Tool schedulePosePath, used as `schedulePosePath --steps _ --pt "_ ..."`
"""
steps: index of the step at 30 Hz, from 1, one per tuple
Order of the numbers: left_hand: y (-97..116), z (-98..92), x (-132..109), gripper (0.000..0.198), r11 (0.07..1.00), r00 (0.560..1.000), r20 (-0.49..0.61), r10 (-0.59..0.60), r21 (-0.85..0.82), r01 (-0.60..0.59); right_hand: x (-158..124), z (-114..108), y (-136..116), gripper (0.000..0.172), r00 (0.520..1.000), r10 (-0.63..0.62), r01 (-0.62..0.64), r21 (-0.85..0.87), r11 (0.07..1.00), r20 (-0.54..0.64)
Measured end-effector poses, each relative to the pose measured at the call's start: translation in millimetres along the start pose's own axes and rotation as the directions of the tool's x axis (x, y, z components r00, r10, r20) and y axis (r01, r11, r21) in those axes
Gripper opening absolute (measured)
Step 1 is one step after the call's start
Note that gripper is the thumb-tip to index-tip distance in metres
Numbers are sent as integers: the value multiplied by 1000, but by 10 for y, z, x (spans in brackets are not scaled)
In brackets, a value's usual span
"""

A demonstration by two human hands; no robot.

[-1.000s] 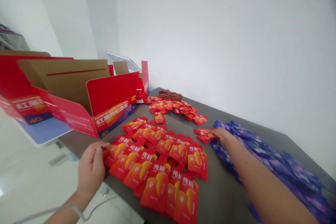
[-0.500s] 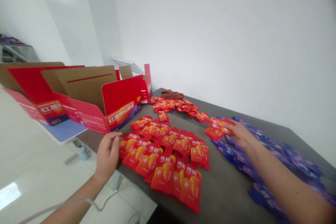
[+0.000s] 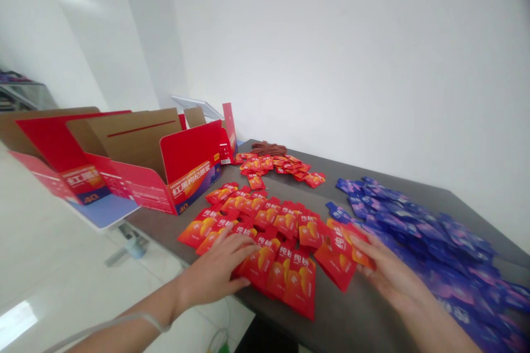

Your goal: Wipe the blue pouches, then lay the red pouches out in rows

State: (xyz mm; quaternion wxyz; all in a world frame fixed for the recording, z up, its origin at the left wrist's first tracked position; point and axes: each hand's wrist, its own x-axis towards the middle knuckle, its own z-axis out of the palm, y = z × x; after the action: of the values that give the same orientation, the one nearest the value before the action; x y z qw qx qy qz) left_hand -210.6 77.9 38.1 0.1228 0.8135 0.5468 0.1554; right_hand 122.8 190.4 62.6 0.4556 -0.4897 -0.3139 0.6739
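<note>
Two overlapping rows of red-orange sachets lie on the dark table in front of me. My left hand rests over the front row's left part, its fingers stretched out and spread on the sachets; it grips none of them. Between the thumb and fingers of my right hand are a few red sachets, fanned slightly, just right of the rows. Their lower edges hang close to the table; whether they touch it I cannot tell. Beyond that hand lies a heap of blue-purple sachets, partly hidden by my forearm.
Open red cartons with brown insides stand at the left, over the table edge and a blue surface. Farther back are loose red sachets and a brown corded bundle. A pale cable crosses my left forearm.
My right hand has brought its red sachets nearer and down, beside the rows. My left hand has moved right from the table edge onto the front row, fingers now spread.
</note>
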Motion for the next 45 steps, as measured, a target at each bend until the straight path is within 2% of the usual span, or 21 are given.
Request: schedulePosePath --steps 5,7,8,10,11,13,15,17,20,22,25,28,31,34,37,42,45 --pt "12 -97 4 43 987 997 -79 20 -155 -32 -180 72 144 75 999 -17 16 15 1000 40" --pt "84 -131 83 33 955 992 -115 -54 -296 18 -268 172 217 75 999 -14 12 52 999 42" --pt "133 -144 136 30 922 990 -100 -101 -383 56 -314 239 254 75 999 -14 10 79 997 47" --pt "250 -152 249 31 807 990 25 -141 -576 130 -406 396 324 76 999 -24 18 139 990 38" --pt "317 -144 301 34 721 986 111 -123 -673 165 -449 478 358 78 999 -36 30 165 986 28" --pt "456 -101 388 44 509 969 247 -7 -834 216 -523 624 431 81 997 -76 76 199 977 -7" --pt "581 -34 449 46 296 960 271 66 -924 241 -573 720 502 83 990 -128 138 227 964 -55" --pt "667 28 489 39 158 965 264 9 -953 259 -593 746 558 86 979 -176 197 245 949 -107" --pt "694 56 509 36 66 930 318 -185 -940 334 -577 651 559 92 950 -228 274 218 937 -214" --pt "652 32 493 38 27 887 331 -323 -933 359 -550 518 494 91 922 -259 317 176 932 -286" --pt "552 -17 436 37 3 831 248 -499 -958 288 -515 288 353 84 906 -277 326 111 939 -321" --pt "478 -30 367 37 21 782 168 -600 -974 226 -505 121 286 70 926 -216 260 110 959 -310" --pt "469 -23 310 36 21 729 191 -657 -962 271 -522 68 351 59 960 -95 148 189 971 -264" --pt "510 -25 277 36 -34 739 273 -616 -946 321 -552 72 493 51 978 47 9 266 964 -204" --pt "559 -32 275 36 -56 757 344 -556 -924 378 -574 59 659 37 961 165 -80 349 934 -222" --pt "616 -30 322 34 29 786 402 -470 -882 469 -577 2 954 28 946 285 -181 478 860 -154" --pt "626 -15 350 32 84 803 418 -425 -865 495 -591 11 1079 25 951 291 -207 483 850 -104"
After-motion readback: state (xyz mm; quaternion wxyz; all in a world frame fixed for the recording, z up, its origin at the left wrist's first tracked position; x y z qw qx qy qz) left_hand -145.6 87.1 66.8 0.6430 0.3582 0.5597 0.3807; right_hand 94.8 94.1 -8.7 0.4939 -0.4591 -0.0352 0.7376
